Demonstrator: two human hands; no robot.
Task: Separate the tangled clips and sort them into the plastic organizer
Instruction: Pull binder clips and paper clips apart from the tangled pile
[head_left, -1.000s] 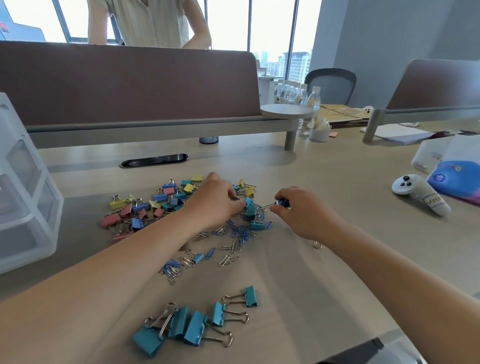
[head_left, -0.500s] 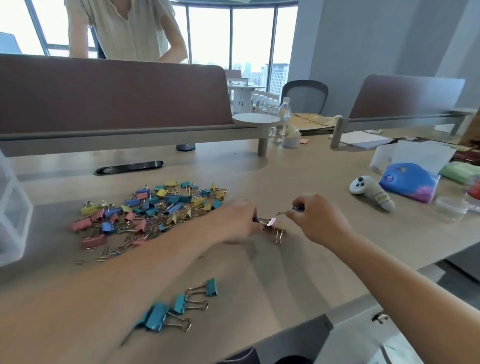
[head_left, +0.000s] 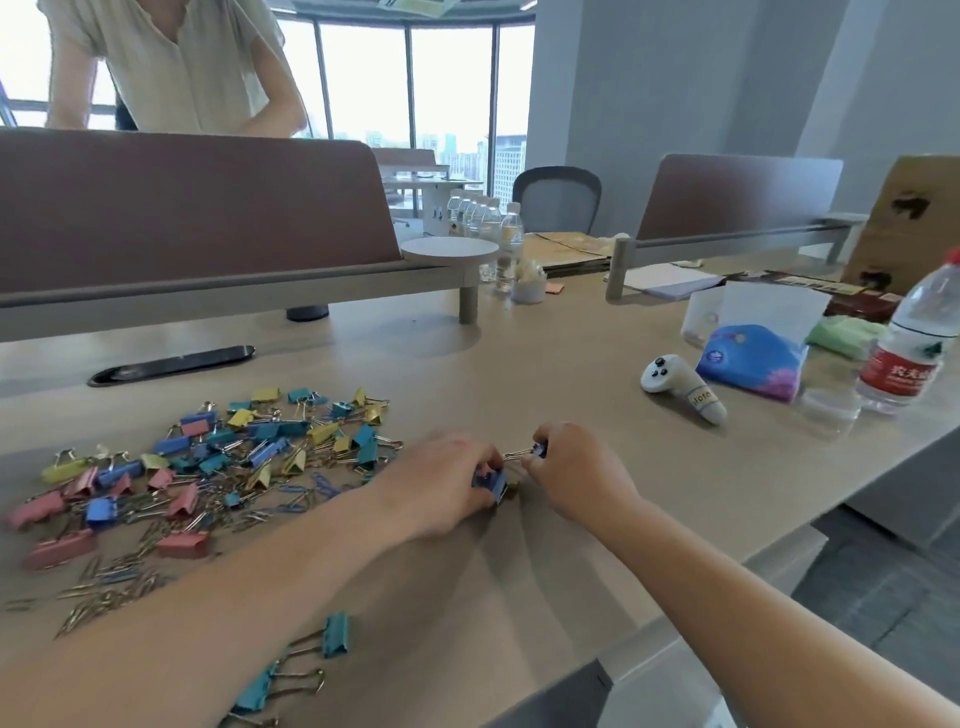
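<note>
Blue clips (head_left: 491, 480), linked, just right of the clip pile (head_left: 234, 457): left hand (head_left: 441, 488) grips one body, right hand (head_left: 571, 470) pinches a wire handle (head_left: 518, 455). Step: separating. Next likely: unhook handles; organizer unseen.

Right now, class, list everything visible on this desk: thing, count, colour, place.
binder clip pile: many; pink, blue, teal, yellow; desk left
paper clips: many; silver, blue; beside pile
teal binder clips: few; teal; near edge
controller: one; white; desk right
tissue pack: one; blue; beside controller
water bottle: one; clear, red label; far right
dividers: two; brown; desk back
desk: one; beige
left hand: grips blue binder clip
right hand: pinches small blue clip
</note>
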